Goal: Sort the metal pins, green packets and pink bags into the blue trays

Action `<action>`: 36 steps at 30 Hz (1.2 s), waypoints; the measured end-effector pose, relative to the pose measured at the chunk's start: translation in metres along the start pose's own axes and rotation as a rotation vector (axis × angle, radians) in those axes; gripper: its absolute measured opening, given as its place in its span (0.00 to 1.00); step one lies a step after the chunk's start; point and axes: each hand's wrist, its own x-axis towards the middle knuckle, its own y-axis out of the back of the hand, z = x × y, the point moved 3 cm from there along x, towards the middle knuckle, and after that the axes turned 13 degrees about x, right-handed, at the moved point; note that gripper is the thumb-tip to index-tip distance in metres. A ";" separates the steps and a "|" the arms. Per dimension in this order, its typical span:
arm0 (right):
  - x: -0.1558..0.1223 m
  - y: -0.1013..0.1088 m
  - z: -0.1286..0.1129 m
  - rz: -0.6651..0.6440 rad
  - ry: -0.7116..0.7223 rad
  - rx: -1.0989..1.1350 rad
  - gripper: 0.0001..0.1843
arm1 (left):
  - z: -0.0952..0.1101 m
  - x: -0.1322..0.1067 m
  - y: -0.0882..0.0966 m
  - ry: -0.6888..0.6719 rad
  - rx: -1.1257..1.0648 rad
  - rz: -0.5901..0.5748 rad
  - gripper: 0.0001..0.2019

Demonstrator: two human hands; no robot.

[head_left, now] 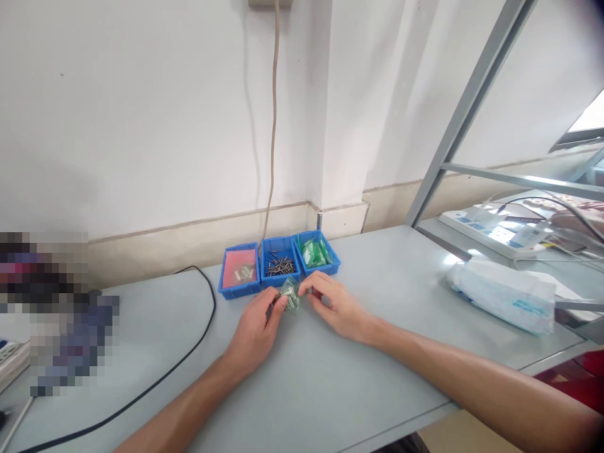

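Observation:
My left hand (257, 324) pinches a small clear plastic bag (291, 297) between thumb and fingers. Silvery metal pieces show through the greenish film; their exact kind is too small to make out. Just right of the bag is my right hand (335, 305), its fingers bent and the thumb apart from them, with nothing visible in its grasp. Its fingertips are close to the bag's edge; whether they touch it I cannot tell. Behind the hands stand three blue bins: the left bin (240, 290) has a pink sheet and bagged pieces, the middle bin (280, 282) loose dark screws, the right bin (323, 270) green-tinted packets.
A black cable (186, 358) curves across the grey table (292, 396) on the left. At the right lie a white-and-blue soft pack (503, 296) and, beyond a metal frame (465, 110), a white power strip (481, 229). A beige cord (274, 119) hangs down the wall.

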 end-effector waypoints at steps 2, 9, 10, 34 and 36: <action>0.000 -0.001 0.002 0.000 -0.010 -0.008 0.18 | 0.001 0.000 0.001 0.006 -0.022 -0.005 0.18; 0.000 0.000 0.004 0.021 -0.039 -0.013 0.08 | 0.005 0.001 0.003 -0.002 -0.040 -0.017 0.18; 0.001 0.000 0.003 0.020 -0.043 -0.002 0.08 | 0.005 0.001 0.003 -0.002 -0.032 -0.015 0.18; 0.004 0.015 -0.003 0.251 0.076 -0.003 0.04 | 0.005 -0.001 0.003 0.035 -0.082 -0.032 0.12; 0.005 0.026 -0.002 0.374 0.088 -0.064 0.04 | 0.003 -0.002 0.003 0.056 -0.074 -0.026 0.11</action>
